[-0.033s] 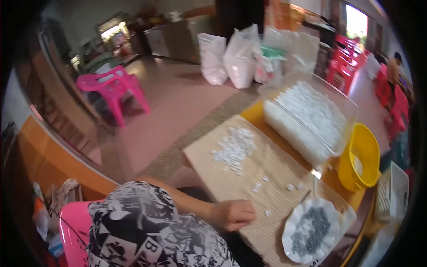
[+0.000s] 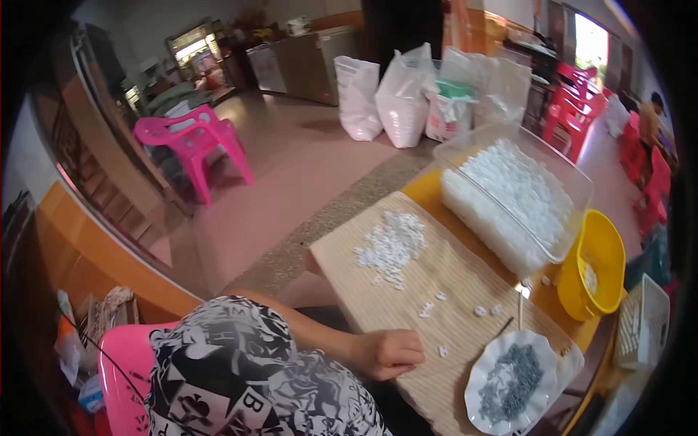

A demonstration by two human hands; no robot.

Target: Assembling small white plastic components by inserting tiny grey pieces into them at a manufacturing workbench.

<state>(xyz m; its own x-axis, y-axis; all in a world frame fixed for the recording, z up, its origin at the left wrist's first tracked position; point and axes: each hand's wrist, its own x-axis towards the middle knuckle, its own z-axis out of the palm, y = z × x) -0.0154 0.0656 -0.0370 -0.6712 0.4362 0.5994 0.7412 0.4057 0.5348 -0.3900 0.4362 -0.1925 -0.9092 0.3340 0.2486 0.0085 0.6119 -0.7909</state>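
My left hand [image 2: 396,354] rests curled at the near edge of a beige ribbed cloth [image 2: 436,265]. Its fingers are folded under, so anything inside them is hidden. A small white plastic piece [image 2: 442,352] lies just right of the knuckles. Farther back is a loose pile of similar white pieces [image 2: 392,247], and a few more lie singly on the cloth. To the right, a white scalloped plate [image 2: 476,378] holds many small grey metal-looking bits [image 2: 518,381]. A thin dark rod [image 2: 504,326] lies by its rim. My right hand is out of view.
A clear bin [image 2: 574,243] full of white pieces stands at the table's far side, beside a yellow basket [image 2: 611,272]. White sacks [image 2: 402,109] stand on the floor behind. A pink chair [image 2: 193,149] is at the left; red chairs [image 2: 574,112] and a person [image 2: 649,127] are far right.
The whole view has shifted slightly, with things now a little farther right, and it looks sharper. My left hand stays curled at the same place on the cloth.
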